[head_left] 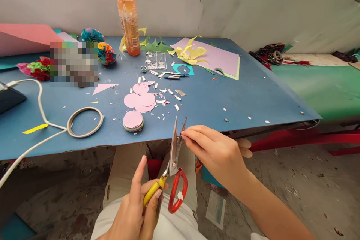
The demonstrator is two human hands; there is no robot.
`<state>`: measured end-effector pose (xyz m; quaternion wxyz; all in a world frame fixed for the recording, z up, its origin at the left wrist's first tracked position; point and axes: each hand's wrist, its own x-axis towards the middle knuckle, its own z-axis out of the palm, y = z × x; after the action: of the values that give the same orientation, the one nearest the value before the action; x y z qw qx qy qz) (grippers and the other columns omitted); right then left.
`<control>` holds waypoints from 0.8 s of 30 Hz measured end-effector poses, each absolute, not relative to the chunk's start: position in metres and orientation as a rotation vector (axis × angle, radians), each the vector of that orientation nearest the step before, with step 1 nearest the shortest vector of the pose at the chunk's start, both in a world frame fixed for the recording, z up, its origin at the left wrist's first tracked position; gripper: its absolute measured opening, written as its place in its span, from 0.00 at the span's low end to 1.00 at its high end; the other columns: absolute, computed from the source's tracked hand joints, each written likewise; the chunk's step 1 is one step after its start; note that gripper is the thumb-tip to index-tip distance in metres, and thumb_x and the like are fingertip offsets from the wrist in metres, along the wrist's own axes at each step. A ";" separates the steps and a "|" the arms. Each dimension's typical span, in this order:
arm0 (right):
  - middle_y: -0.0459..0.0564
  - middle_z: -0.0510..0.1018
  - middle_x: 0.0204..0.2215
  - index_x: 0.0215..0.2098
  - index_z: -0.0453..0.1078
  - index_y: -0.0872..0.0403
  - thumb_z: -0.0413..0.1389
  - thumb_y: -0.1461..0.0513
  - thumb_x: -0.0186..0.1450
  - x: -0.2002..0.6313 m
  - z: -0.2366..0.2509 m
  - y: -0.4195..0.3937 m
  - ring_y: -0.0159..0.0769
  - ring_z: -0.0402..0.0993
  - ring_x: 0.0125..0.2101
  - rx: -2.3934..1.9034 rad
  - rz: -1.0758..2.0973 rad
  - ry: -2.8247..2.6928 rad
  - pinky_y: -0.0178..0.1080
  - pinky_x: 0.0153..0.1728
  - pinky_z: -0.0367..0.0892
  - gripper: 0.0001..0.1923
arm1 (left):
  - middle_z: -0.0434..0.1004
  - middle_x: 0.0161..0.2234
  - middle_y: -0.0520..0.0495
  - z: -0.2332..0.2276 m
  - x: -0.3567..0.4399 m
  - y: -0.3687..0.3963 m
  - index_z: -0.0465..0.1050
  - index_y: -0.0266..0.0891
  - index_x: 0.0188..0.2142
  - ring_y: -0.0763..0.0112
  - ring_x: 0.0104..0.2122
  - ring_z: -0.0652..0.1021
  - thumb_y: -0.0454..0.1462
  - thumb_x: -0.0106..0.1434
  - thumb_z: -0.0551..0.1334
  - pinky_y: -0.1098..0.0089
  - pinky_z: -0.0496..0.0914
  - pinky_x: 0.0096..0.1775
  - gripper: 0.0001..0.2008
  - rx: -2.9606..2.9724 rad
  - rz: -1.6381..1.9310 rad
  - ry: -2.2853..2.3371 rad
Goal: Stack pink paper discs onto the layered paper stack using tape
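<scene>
Clearly, scissors (173, 164), yellow handle (152, 192) in left grip (132, 208), right grip (215, 150) near tips

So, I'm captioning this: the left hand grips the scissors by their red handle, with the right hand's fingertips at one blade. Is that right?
The colour is wrong: the head view shows the left hand gripping the scissors by their yellow handle, with fingertips of the right hand at one blade.

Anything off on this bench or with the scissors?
Yes. The scissors look mismatched: one handle is a red loop, the other side yellow, in the left hand. Also, loose paper scraps litter the blue table beside the pink discs, which looks untidy.
</scene>
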<state>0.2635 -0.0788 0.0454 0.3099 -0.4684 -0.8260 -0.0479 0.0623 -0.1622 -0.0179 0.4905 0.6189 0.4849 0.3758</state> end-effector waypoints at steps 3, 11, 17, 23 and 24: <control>0.47 0.77 0.30 0.36 0.67 0.54 0.52 0.69 0.64 0.260 0.041 -0.075 0.31 0.74 0.32 -1.230 -0.238 -2.203 0.33 0.36 0.70 0.05 | 0.79 0.38 0.44 -0.020 0.062 -0.162 0.29 0.42 0.65 0.80 0.19 0.73 0.40 0.70 0.46 0.79 0.72 0.29 0.30 1.496 0.894 1.177; 0.47 0.71 0.27 0.33 0.60 0.52 0.47 0.70 0.65 0.257 0.037 -0.070 0.31 0.68 0.29 -1.239 -0.170 -2.187 0.34 0.31 0.66 0.07 | 0.79 0.37 0.43 -0.017 0.063 -0.163 0.28 0.40 0.66 0.77 0.24 0.77 0.41 0.70 0.46 0.75 0.74 0.35 0.32 1.442 0.891 1.204; 0.46 0.69 0.29 0.33 0.58 0.52 0.47 0.69 0.66 0.261 0.039 -0.070 0.30 0.67 0.30 -1.264 0.130 -2.099 0.33 0.30 0.64 0.07 | 0.78 0.44 0.39 -0.015 0.061 -0.164 0.36 0.37 0.66 0.72 0.36 0.80 0.43 0.70 0.48 0.73 0.74 0.43 0.31 1.391 0.867 1.209; 0.46 0.68 0.29 0.32 0.58 0.52 0.47 0.69 0.66 0.262 0.040 -0.071 0.30 0.64 0.30 -1.245 0.242 -2.079 0.33 0.31 0.63 0.06 | 0.80 0.39 0.43 -0.011 0.062 -0.163 0.30 0.38 0.66 0.76 0.33 0.79 0.43 0.70 0.48 0.77 0.73 0.40 0.33 1.313 0.863 1.194; 0.46 0.68 0.29 0.33 0.58 0.52 0.46 0.68 0.67 0.262 0.040 -0.071 0.30 0.64 0.30 -1.243 0.247 -2.079 0.33 0.32 0.63 0.06 | 0.80 0.39 0.44 -0.010 0.062 -0.164 0.31 0.38 0.66 0.77 0.32 0.79 0.43 0.70 0.48 0.78 0.73 0.39 0.32 1.307 0.862 1.191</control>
<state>0.2625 -0.0709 0.0402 0.3459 -0.4789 -0.8012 0.0954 0.0621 -0.1635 -0.0103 0.5541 0.5530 0.5042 0.3647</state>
